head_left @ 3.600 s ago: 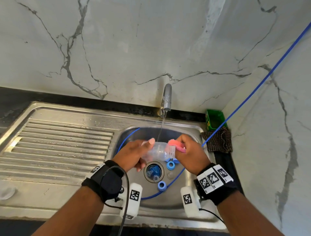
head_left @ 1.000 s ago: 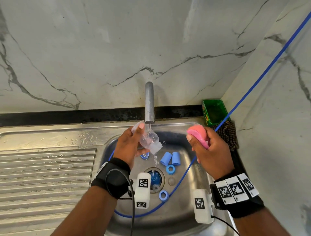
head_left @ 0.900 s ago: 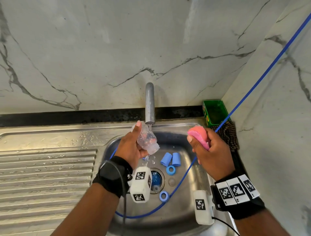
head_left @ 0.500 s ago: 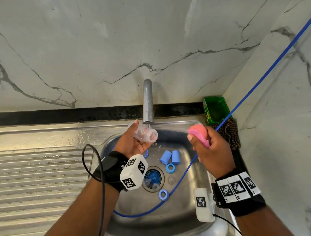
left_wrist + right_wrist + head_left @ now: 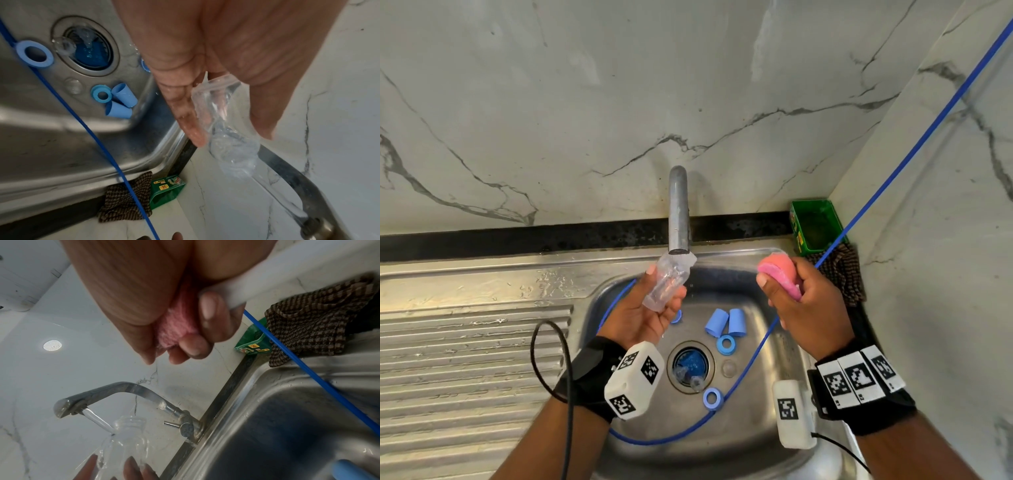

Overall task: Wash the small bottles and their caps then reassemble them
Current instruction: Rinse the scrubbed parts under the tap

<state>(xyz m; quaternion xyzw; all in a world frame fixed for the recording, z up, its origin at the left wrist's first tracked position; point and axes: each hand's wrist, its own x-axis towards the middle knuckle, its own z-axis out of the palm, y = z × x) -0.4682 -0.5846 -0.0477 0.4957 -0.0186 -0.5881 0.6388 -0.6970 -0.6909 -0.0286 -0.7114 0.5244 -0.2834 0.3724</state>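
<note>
Under the tap (image 5: 678,212) at frame centre, the left hand (image 5: 643,313) has turned its clasped bottle (image 5: 669,282) mouth-up for rinsing, while the right hand (image 5: 804,301) squeezes the sponge (image 5: 779,272).

Both forearms bare, no sleeves. Left hand (image 5: 643,317): black wrist strap (image 5: 589,377), white camera block (image 5: 635,382) on the inner side with black square tags on three faces, thin black cable (image 5: 551,370) looping off it. Right hand (image 5: 808,308): black strap (image 5: 869,411) topped by a white band (image 5: 858,377) of three square tags — white block (image 5: 792,414) with one tag, short black cable (image 5: 839,448) out the back.
</note>
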